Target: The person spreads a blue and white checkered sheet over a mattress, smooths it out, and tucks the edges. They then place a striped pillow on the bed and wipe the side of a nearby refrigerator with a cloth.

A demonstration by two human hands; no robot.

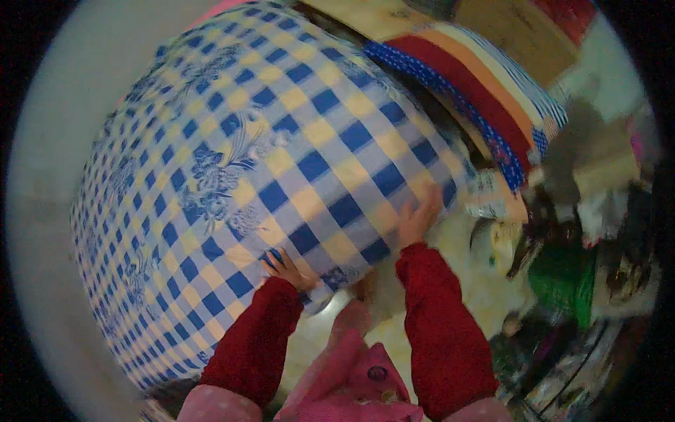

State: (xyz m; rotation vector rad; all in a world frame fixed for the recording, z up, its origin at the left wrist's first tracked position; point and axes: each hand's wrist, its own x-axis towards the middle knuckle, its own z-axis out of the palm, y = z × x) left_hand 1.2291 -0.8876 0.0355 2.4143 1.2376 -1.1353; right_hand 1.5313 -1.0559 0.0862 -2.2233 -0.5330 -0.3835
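A checked bed sheet in blue, yellow and pale grey, with printed flowers, covers the bed before me. My left hand rests on the sheet close to its near edge, fingers apart around a dark blue patch. Farther right, my right hand touches the sheet by the bed's right edge. Its fingers are blurred and seem spread, with no separate object seen in them. Both forearms wear red sleeves.
Folded striped bedding lies beyond the bed's right edge, with a cardboard box behind it. Blurred clutter, including a green item, stands on the right. A pale wall borders the left. My foot is on the floor below the near edge.
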